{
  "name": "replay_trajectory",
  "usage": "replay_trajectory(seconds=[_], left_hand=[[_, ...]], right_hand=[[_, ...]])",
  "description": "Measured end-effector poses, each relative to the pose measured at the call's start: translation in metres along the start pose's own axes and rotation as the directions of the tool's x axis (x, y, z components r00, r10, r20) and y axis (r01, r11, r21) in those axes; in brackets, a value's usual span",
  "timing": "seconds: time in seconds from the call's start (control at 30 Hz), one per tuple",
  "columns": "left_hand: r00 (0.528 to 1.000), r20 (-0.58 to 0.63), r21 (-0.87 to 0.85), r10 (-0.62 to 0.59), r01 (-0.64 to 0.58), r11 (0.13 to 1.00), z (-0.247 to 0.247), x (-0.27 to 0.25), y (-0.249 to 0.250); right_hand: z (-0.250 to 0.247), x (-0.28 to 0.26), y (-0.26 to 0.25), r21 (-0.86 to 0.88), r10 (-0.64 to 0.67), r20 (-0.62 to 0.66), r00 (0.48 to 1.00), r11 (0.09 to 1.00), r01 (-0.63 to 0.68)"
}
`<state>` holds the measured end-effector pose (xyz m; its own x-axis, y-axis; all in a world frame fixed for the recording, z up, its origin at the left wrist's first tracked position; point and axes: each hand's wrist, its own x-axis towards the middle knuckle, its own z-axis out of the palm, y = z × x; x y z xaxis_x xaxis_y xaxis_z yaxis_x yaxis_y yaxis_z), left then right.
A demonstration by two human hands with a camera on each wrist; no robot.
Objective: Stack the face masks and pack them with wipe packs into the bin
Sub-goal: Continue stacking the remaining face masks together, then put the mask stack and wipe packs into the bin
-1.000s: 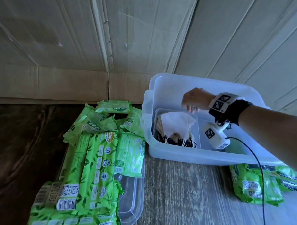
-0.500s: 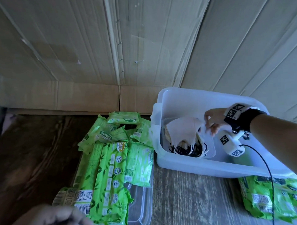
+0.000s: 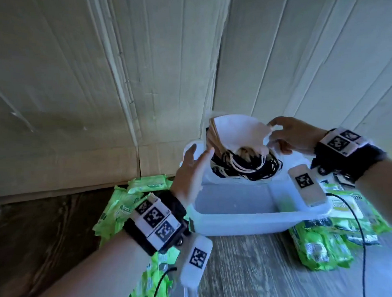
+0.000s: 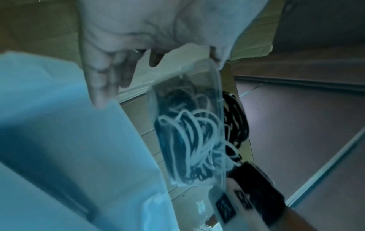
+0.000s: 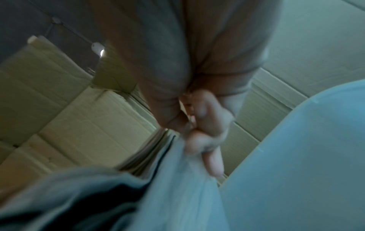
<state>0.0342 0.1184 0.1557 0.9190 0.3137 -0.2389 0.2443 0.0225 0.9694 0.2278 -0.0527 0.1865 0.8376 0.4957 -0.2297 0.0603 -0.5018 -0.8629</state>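
Cardboard-walled tabletop: right hand (image 3: 288, 135) pinches masks (image 3: 239, 135) above bin (image 3: 250, 220); left hand (image 3: 191, 171) (fingers straight) nears their left side.

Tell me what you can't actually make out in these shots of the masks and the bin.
- Mask count: the stack of masks is edge-on in the head view, smeared in the right wrist view.
- Right hand grip: fingers hidden behind the masks; wrist view blurred.
- Left hand contact with the small clear container: unclear.
- Bin floor: frosted walls hide it.
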Motion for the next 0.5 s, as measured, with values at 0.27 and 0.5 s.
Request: replay_trajectory(seconds=[0.27, 0.5], left_hand=[[0.991, 0.052, -0.144, -0.123, 0.129, 0.981, 0.03, 0.021, -0.021], [0.977, -0.193, -0.153, -0.089, 0.059, 0.986, 0.05, 0.035, -0.056]], right_hand=[[-0.024, -0.045, 0.043, 0.112, -0.005, -0.127, 0.992, 0.993, 0.019], [-0.104, -0.059, 0.16, -0.251, 0.174, -0.374, 0.911, 0.927, -0.28]])
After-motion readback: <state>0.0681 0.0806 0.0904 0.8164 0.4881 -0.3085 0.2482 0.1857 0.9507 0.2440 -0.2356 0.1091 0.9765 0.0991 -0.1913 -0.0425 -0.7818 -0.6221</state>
